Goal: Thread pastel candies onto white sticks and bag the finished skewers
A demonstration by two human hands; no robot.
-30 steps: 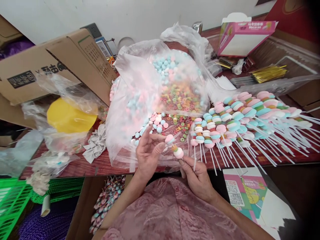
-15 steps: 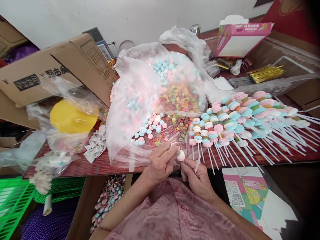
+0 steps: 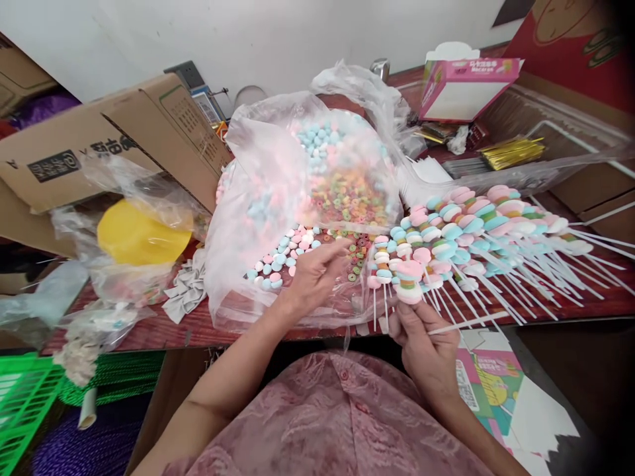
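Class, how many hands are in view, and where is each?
2: left hand over the plastic bag, right hand holding a candy skewer near the skewer pile. No others show.

A single camera, worn on the person's head, looks forward and steeply down over the table (image 3: 146,330). From above the patterned shirt (image 3: 322,423), which fills the bottom middle, it faces the pale wall (image 3: 278,39) along the top. The surface's near edge crosses below mid-height, slanting slightly up to the right; its near-left corner shows, while its right end runs past the frame. The wide view also takes in the floor side under that edge. Left hand (image 3: 317,274) and right hand (image 3: 427,334) sit within close range, near mid-frame.
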